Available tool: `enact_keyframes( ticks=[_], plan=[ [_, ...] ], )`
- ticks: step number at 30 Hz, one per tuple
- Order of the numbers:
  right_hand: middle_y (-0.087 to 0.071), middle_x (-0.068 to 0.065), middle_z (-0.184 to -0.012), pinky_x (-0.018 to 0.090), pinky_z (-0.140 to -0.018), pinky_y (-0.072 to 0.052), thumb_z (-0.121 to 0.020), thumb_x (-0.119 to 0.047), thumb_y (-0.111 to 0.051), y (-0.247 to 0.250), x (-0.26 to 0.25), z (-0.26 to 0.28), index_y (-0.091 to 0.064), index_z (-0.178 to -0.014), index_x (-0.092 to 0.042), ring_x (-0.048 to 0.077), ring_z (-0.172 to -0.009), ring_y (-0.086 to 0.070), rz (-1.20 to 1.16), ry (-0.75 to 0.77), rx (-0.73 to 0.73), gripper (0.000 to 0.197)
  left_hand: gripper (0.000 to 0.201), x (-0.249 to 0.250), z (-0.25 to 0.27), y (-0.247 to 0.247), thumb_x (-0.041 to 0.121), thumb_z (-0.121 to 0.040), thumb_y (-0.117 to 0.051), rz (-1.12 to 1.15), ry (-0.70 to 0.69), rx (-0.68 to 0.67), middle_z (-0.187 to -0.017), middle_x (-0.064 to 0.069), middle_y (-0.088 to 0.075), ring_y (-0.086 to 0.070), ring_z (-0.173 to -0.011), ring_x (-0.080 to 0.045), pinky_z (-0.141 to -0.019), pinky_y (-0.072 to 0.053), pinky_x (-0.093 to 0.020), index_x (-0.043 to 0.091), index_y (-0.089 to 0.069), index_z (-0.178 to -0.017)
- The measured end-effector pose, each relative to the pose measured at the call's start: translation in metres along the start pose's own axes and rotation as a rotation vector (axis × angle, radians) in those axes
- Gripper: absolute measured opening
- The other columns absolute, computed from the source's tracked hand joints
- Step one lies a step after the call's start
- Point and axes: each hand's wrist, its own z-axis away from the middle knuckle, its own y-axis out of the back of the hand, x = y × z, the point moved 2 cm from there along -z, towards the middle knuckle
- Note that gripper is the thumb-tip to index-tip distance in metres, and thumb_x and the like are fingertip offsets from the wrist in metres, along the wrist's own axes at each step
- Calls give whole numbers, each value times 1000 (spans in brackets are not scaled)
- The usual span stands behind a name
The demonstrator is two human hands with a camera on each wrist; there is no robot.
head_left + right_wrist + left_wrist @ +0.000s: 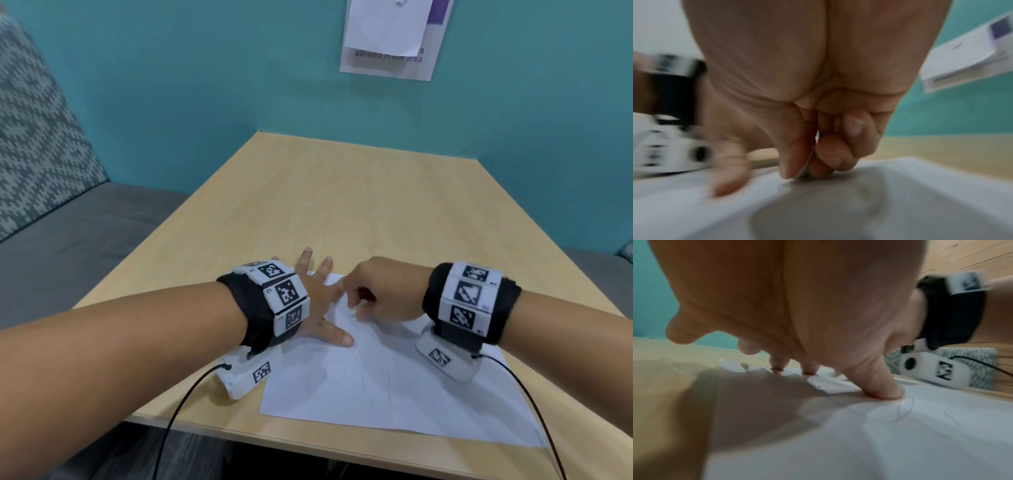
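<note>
A white sheet of paper (394, 394) with faint pencil outlines lies on the near part of the wooden table (342, 205). My left hand (318, 301) is spread flat on the sheet's far left corner, fingers straight, and its thumb (884, 391) presses the paper (879, 443). Just to its right, my right hand (376, 294) has its fingers curled downward. In the right wrist view, its thumb and forefinger pinch a small white piece (806, 164) whose tip touches the paper (900, 203). I cannot tell what the piece is.
Teal walls stand behind and to the left of the table, with a paper notice (394, 41) pinned on the far one. A grey sofa seat (68, 246) with a patterned cushion (34, 137) lies to the left. Black cables (178, 411) trail from both wrist units over the table's front edge.
</note>
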Motion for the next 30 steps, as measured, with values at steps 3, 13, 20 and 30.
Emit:
enact_keyframes(
  ticks=[3,13,20,30],
  plan=[
    [-54,-16,-66,15,-60,-40,-83,-15,-66,2,-2,4,-56,-79,-27,4,-61,-51,-7,-14,-18,16,105,0,1,0,89,-74,-41,5,-9,-1,-164,0,21,28,-146,-39,-108,0,-77,49,19,-150],
    [-58,-12,-72,20,-63,-41,-84,-19,-66,9,11,5,-65,-85,-18,11,-67,-54,1,-104,39,2,107,1,2,0,88,-76,-41,-8,4,0,-164,-2,22,29,-145,-41,-108,0,-74,43,18,-153],
    [-58,-11,-73,16,-59,-39,-84,-16,-64,6,5,5,-65,-89,-17,11,-68,-55,10,-73,20,6,106,0,1,0,88,-75,-42,5,-5,-7,-164,-1,21,29,-145,-41,-108,1,-73,46,19,-151],
    [-62,-7,-74,28,-68,-50,-82,-17,-64,11,10,1,-66,-84,-15,15,-70,-57,17,-135,56,3,106,0,2,0,88,-76,-40,-11,7,-11,-164,-2,22,30,-145,-41,-109,1,-72,44,19,-152]
  ],
)
